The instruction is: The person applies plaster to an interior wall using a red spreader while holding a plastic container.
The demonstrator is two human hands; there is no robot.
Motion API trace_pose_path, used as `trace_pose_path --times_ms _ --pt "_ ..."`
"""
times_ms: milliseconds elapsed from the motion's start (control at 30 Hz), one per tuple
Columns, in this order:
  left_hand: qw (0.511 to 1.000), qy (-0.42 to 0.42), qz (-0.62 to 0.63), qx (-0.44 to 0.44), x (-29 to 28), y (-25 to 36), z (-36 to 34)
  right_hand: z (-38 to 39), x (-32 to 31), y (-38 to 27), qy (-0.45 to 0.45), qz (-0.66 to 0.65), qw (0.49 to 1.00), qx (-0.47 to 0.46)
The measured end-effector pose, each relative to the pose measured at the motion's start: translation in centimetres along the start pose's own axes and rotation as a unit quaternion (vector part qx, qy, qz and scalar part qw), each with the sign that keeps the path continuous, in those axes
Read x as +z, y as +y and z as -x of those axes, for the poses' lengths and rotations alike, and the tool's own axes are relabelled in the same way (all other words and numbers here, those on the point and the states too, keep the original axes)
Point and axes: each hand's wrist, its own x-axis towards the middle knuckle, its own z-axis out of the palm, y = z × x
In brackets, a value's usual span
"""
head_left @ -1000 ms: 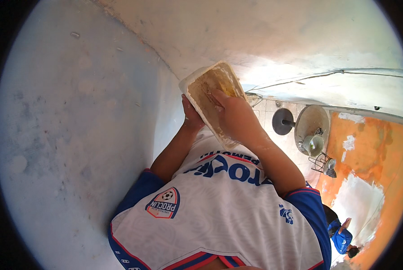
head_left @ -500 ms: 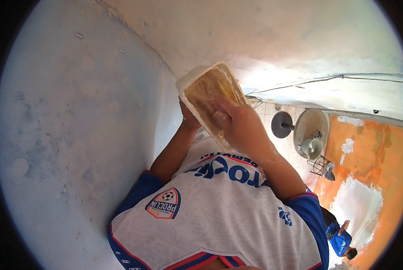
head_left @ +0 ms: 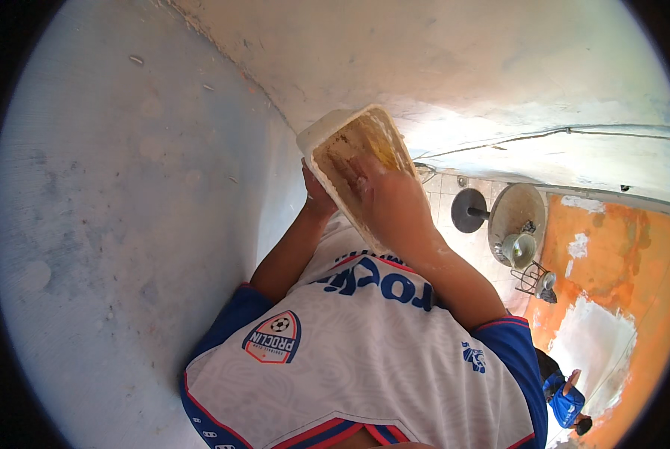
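A rectangular, off-white plastic tub (head_left: 327,123), its inside smeared with tan residue, is tilted in front of my chest. My left hand (head_left: 317,189) supports it at its left side, with most of the fingers hidden behind the wall. Down inside the tub is my right hand (head_left: 383,196), its fingers bent and slightly blurred, whitish paste on them. What those fingers grip, if anything, is hidden. A yellow patch (head_left: 383,152) shows on the tub's inner far side, just beyond the fingertips.
Close on my left rises a pale blue wall (head_left: 140,224); another wall (head_left: 454,60) is ahead. Toward the right stand a round table (head_left: 508,206) with a bucket (head_left: 519,248) and a metal-framed stool (head_left: 529,278). A person in blue (head_left: 567,400) is near the patched orange wall (head_left: 612,254).
My right hand has shifted slightly left and down inside the tub. The tub has moved a little to the right, still held by my left hand.
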Motion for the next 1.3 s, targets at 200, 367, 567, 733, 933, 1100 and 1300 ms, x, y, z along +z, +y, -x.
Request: trace_pose_path --times_ms 200,367,567,733,933,1100,1300 --pt "0.999 -0.003 -0.03 0.014 -0.1 -0.1 0.1 -0.1 -0.1 1.1 0.061 -0.001 0.998 0.003" --pt "0.999 0.008 -0.032 0.012 0.1 0.0 0.0 -0.1 0.6 0.8 0.013 0.005 1.0 -0.004" --pt "0.976 0.173 0.119 -0.057 3.3 1.6 0.1 -0.2 0.8 0.8 -0.01 0.0 1.0 0.0" --pt "0.999 0.014 -0.039 0.009 -1.8 -0.3 0.4 0.4 -0.6 -0.1 0.04 -0.02 0.999 -0.009" --pt "1.0 0.017 0.022 -0.007 -0.4 0.4 -0.3 0.2 -0.2 0.3 0.02 -0.034 0.999 -0.013" --pt "1.0 0.004 0.021 -0.015 -2.3 0.0 -0.6 1.3 -2.5 -1.1 0.032 -0.06 0.998 -0.008" --pt "0.999 0.014 -0.04 0.019 1.5 0.6 -0.7 1.1 -2.2 -1.1 0.059 -0.059 0.995 -0.047"
